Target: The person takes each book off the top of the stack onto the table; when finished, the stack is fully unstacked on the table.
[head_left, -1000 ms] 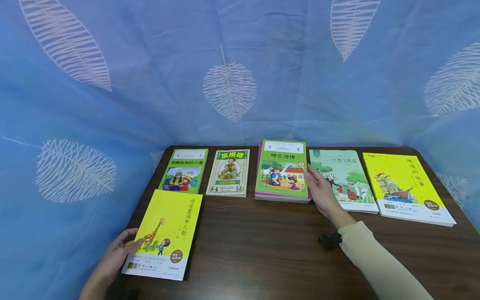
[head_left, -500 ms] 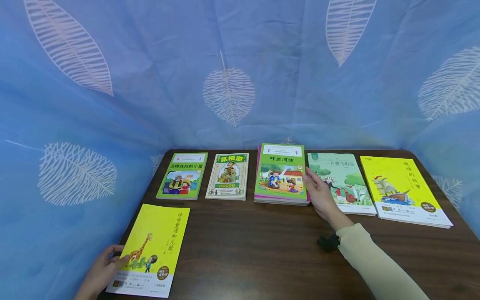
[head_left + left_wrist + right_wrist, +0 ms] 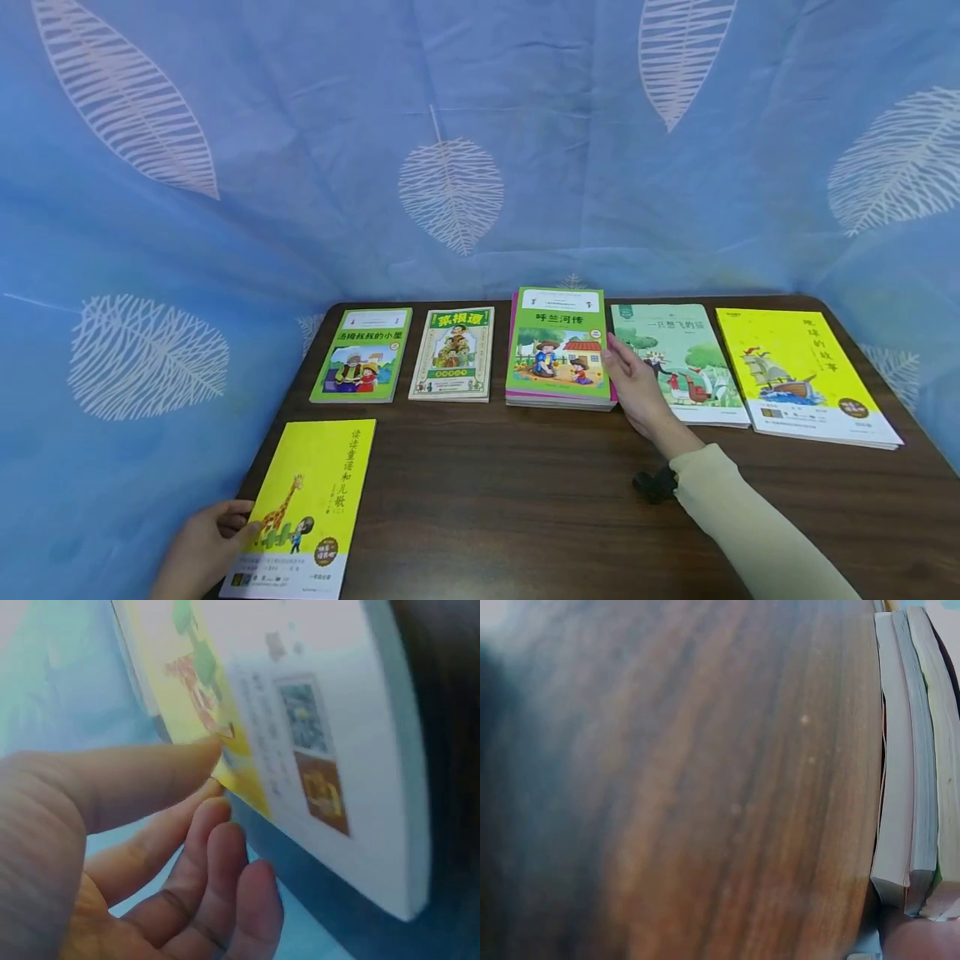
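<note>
My left hand [image 3: 204,546] pinches the left edge of a yellow giraffe-cover book [image 3: 315,508], at the table's left front. In the left wrist view, the thumb [image 3: 150,776] lies on the cover and the other fingers are at and below the edge. My right hand [image 3: 637,387] touches the right side of a book stack topped by a green book [image 3: 557,333], its visible fingers fairly straight. The right wrist view catches the page edges of several stacked books [image 3: 907,765] and a bit of skin below; most of that hand is hidden.
Along the back of the dark wooden table [image 3: 480,483] lie a small green book [image 3: 362,358], a cream book [image 3: 452,358], a pale green book [image 3: 678,358] and yellow ship-cover books [image 3: 806,375]. A blue leaf-patterned cloth [image 3: 525,208] hangs behind and beside the table.
My left hand has drawn the yellow giraffe-cover book leftward and nearer, uncovering the small green book behind it. The right hand stays beside the stack.
</note>
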Motion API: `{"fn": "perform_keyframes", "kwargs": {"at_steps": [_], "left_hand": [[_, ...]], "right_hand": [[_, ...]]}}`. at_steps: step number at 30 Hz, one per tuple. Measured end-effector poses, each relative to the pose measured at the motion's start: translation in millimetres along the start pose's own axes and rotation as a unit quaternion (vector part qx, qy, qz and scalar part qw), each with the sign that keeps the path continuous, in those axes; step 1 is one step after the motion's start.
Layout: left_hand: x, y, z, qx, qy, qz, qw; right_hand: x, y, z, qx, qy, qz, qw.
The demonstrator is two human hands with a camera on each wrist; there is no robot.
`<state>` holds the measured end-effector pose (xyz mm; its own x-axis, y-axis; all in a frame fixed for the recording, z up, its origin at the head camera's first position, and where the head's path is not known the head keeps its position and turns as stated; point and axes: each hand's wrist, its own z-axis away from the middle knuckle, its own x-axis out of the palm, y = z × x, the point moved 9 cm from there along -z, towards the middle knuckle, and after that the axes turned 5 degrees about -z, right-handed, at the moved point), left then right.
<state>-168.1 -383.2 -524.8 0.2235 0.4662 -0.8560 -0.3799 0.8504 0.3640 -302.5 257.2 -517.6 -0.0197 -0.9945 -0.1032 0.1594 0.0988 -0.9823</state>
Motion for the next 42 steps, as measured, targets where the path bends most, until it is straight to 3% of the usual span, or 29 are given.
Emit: {"fn": "perform_keyframes", "kwargs": {"at_steps": [2, 5, 9, 12, 20, 28, 34, 42], "left_hand": [[-0.2, 8.8, -1.5, 0.014, 0.014, -0.016, 0.9997], [-1.5, 37.3, -2.4, 0.046, 0.057, -0.022, 0.9971], [0.8, 96.2, 0.1, 0.113, 0.117, 0.022, 0.9865], [8.7, 141.9, 0.2, 0.162, 0.125, 0.072, 0.9761], [40.7, 249.4, -6.8, 0.241, 0.093, 0.139, 0.956], [78.1, 346.0, -21.4, 0.293, 0.003, 0.187, 0.9375], [94.7, 395.1, -34.2, 0.313, -0.032, 0.153, 0.9367], [110.2, 420.6, -60.8, 0.267, -0.036, 0.109, 0.9568]], "right_hand": [[-1, -1, 0.1, -0.001, 0.0, 0.0, 1.0], [-2, -1, 1.1, 0.001, 0.003, 0.001, 1.0], [-5, 1, 3.0, 0.006, 0.007, 0.002, 1.0], [-6, 4, 3.7, 0.008, 0.009, 0.003, 0.9999], [-5, 8, 2.6, -0.002, 0.005, -0.005, 1.0], [-5, 8, 4.6, -0.006, 0.012, 0.009, 0.9999], [0, 4, 4.7, -0.005, 0.012, 0.012, 0.9998], [2, 1, 1.8, -0.004, 0.019, 0.008, 0.9998]]}}
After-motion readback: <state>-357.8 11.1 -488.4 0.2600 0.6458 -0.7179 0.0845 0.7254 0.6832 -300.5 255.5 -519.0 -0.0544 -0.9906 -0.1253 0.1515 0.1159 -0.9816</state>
